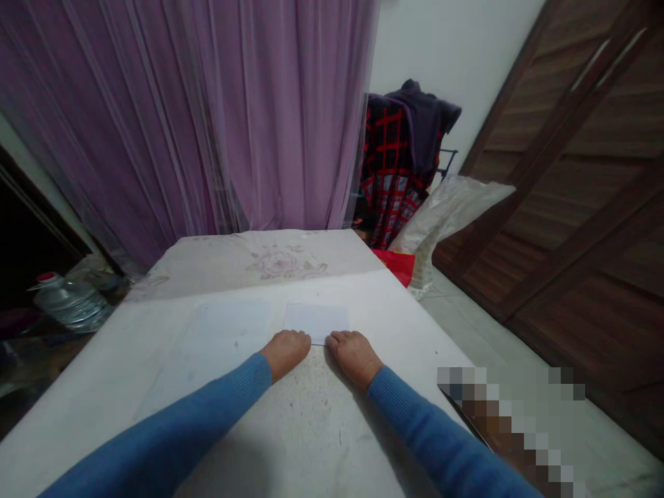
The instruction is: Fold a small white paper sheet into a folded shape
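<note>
A small white folded paper (316, 321) lies on the white table (104, 387) just ahead of both hands. My left hand (285, 351) rests knuckles up at the paper's near left corner, fingers curled under and pressing its edge. My right hand (355, 355) does the same at the near right corner. Both arms wear blue sleeves. A larger pale sheet (212, 346) lies flat to the left, under my left forearm.
A floral cloth (270, 257) covers the table's far end before a purple curtain (207, 111). A water jug (67, 301) stands at left. Clothes on a rack (404, 152), a plastic bag (446, 207) and a wooden wardrobe (581, 194) are at right.
</note>
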Available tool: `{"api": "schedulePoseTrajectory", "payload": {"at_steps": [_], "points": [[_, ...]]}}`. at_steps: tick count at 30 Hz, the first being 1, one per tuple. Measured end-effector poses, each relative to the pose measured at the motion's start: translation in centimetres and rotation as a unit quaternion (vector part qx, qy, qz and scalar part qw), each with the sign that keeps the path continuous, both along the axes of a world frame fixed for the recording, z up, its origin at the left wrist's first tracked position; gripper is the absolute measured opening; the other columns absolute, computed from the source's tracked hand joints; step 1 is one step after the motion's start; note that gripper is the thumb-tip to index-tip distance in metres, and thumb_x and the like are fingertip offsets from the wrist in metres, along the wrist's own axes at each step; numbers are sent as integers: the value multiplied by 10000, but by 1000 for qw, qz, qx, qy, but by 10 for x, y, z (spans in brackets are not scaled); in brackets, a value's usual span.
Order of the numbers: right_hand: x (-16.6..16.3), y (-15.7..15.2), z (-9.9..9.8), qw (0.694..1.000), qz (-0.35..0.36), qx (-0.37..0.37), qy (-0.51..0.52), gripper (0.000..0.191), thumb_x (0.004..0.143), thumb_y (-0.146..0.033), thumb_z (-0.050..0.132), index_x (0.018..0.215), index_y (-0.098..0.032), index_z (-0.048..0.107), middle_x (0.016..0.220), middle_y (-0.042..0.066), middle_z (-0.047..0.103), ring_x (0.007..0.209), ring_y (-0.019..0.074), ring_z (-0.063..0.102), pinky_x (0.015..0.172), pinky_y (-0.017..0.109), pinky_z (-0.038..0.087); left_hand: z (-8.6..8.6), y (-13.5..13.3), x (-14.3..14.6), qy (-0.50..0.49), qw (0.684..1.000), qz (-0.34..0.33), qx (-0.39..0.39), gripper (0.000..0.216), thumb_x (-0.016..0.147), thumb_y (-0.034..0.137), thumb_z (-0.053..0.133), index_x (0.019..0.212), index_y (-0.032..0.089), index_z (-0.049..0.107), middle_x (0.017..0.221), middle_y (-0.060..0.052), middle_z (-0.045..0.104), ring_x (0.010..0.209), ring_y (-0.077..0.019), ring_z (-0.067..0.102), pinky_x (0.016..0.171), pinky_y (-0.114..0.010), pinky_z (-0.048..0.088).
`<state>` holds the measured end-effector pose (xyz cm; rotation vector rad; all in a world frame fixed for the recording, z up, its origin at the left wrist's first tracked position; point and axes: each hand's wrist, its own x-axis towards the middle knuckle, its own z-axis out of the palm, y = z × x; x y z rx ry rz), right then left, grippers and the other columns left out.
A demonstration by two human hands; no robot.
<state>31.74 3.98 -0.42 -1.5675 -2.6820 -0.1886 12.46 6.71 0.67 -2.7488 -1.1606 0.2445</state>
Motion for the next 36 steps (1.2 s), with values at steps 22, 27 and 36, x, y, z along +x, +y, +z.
{"api": "schedulePoseTrajectory", "payload": {"at_steps": [22, 27, 36], "points": [[-10, -61, -36, 952, 127, 138, 241, 304, 898, -166, 496, 1156, -202, 652, 1146, 83, 695, 1076, 217, 617, 969, 404, 471, -42, -87, -10, -150, 979, 90, 104, 202, 876, 70, 533, 996, 204, 624, 878, -29, 624, 826, -202, 597, 731, -343, 511], [-8, -51, -58, 945, 119, 161, 260, 308, 872, -179, 541, 1154, -225, 657, 1146, 69, 701, 1048, 211, 644, 893, 339, 528, -70, -83, -17, -255, 948, 90, 165, 171, 897, 128, 542, 983, 240, 639, 845, -14, 628, 773, -176, 586, 706, -317, 504], [-24, -71, -50, 962, 104, 120, 222, 454, 894, -292, 553, 1343, -229, 531, 1320, 67, 605, 1183, 250, 581, 1005, 419, 458, -61, -87, -18, -295, 939, 127, 122, 221, 864, 77, 546, 960, 237, 664, 855, -13, 641, 818, -179, 594, 760, -317, 514]]}}
